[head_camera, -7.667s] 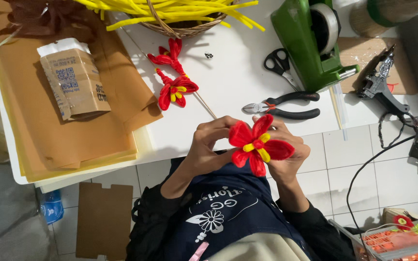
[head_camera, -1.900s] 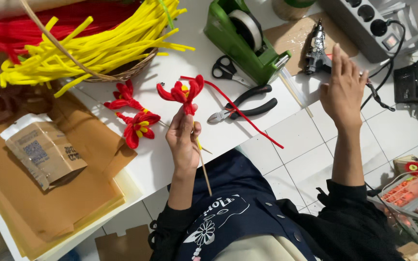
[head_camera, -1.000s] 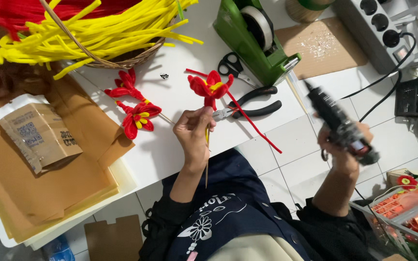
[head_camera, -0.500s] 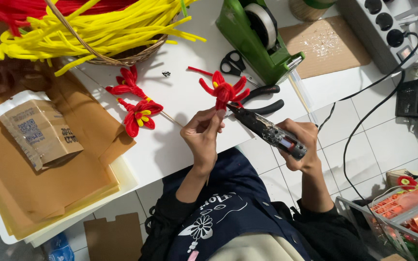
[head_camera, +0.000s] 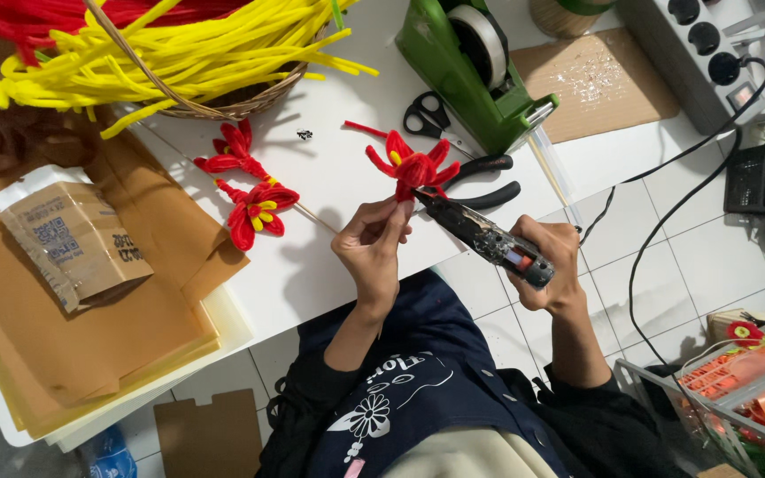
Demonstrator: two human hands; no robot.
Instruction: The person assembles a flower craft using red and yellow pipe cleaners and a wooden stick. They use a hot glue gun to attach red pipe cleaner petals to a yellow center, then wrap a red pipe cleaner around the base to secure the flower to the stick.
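Above the white bench (head_camera: pixel 329 177), the left hand (head_camera: pixel 372 243) pinches the red pipe-cleaner flower (head_camera: pixel 413 168) just below its petals; the right hand (head_camera: pixel 555 265), fist closed, aims a glue gun (head_camera: pixel 484 237) at the flower's base.

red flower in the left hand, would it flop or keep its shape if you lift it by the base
The red flower would probably keep its shape: its fuzzy petals stand out on their own while the left hand pinches only the base. It looks light for its size. The petals would likely bend if the glue gun pressed into them.
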